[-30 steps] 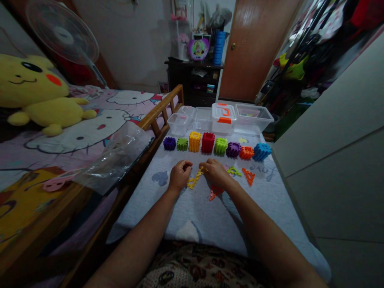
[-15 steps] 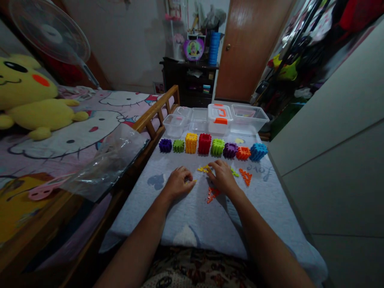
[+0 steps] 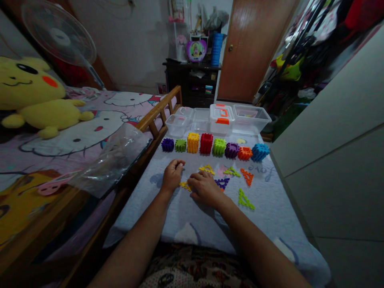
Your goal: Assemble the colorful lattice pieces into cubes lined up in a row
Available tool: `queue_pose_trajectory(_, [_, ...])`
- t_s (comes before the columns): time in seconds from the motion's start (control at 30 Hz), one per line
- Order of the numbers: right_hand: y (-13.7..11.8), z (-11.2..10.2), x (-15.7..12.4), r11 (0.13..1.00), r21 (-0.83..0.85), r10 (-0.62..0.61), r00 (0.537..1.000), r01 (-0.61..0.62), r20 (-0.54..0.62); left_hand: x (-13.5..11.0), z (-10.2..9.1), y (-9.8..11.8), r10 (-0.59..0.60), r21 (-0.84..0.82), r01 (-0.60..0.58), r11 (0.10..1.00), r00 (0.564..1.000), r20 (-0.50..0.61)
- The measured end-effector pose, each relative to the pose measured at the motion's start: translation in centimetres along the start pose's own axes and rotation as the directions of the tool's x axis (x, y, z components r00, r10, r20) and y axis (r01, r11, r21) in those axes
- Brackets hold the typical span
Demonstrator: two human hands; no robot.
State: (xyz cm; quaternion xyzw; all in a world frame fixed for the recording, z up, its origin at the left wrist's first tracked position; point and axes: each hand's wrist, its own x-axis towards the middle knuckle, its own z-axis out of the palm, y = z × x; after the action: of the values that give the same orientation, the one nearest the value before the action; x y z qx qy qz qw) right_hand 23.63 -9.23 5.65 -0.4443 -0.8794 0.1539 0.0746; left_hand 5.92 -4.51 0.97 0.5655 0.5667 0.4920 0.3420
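My right hand reaches across the cloth with bent fingers around one end of a flat yellow triangular piece. The fingers cover the rest of that piece. Close by on the left, my left hand has loosely bent fingers, apart from the piece, and nothing shows in it. Beyond the right hand lie another yellow triangle and a green triangle. A dark purple triangle lies by the right wrist, with a bit of orange under it. Farther right are an orange triangle and a lime-green triangle.
A row of coloured interlocking blocks, among them a red one and a blue one, stands across the table. Behind are clear plastic boxes and a lidded box. A wooden bed rail borders the left side.
My right hand has moved left from the upper yellow triangle to the lower yellow one, uncovering the green, purple and lime triangles. My left hand has drawn slightly away from the lower yellow piece.
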Motion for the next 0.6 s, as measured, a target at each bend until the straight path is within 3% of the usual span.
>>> queue_pose_trajectory(0.1, [-1.0,0.1,0.4,0.998,-0.062,0.022,1.000,-0.022,0.007,0.3,0.1,-0.1,-0.089,-0.086,0.086,0.993,0.995,-0.037])
queue_pose_trajectory(0.23, [-0.9,0.1,0.5,0.997,-0.072,0.021,1.000,-0.022,-0.016,0.4,0.2,0.1,-0.109,-0.097,0.103,0.990,0.993,-0.051])
queue_pose_trajectory(0.4, [0.3,0.3,0.5,0.976,0.060,0.214,0.972,-0.209,-0.100,0.4,0.2,0.0,-0.084,-0.068,0.081,0.994,0.996,-0.040])
queue_pose_trajectory(0.5, [0.9,0.0,0.3,0.953,0.006,0.301,0.942,-0.303,-0.151,0.4,0.3,-0.3,-0.066,-0.015,0.066,0.998,0.997,-0.026])
queue_pose_trajectory(0.6, [1.2,-0.3,0.0,0.942,-0.063,0.312,0.931,-0.328,-0.188,0.4,0.3,-0.5,-0.050,0.030,0.050,0.998,0.999,-0.021])
